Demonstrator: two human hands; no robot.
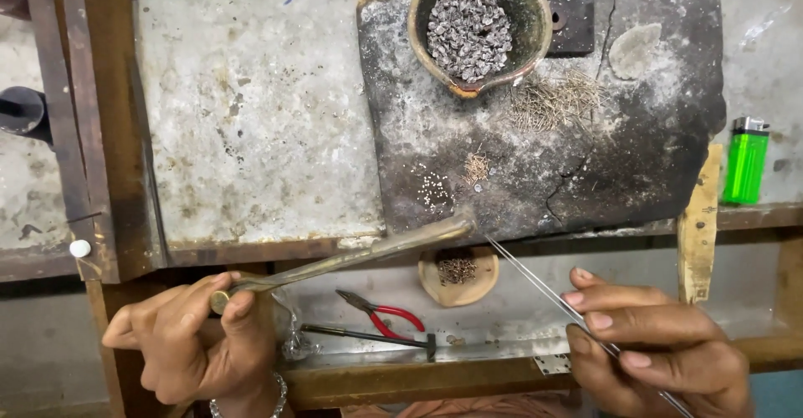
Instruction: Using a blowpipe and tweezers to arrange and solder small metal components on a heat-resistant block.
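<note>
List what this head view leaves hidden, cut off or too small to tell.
- Left hand: its fingers hide the near end of the brass pipe.
- Right hand: the thin tweezers leave the bottom edge.
- Tiny pieces on the charred slab: too small to identify.
- Clay bowl: top rim cut off by the frame.

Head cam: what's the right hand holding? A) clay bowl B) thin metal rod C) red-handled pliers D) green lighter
B: the right hand pinches a thin metal rod; the red-handled pliers lie on the lower shelf and the green lighter stands apart.
</note>
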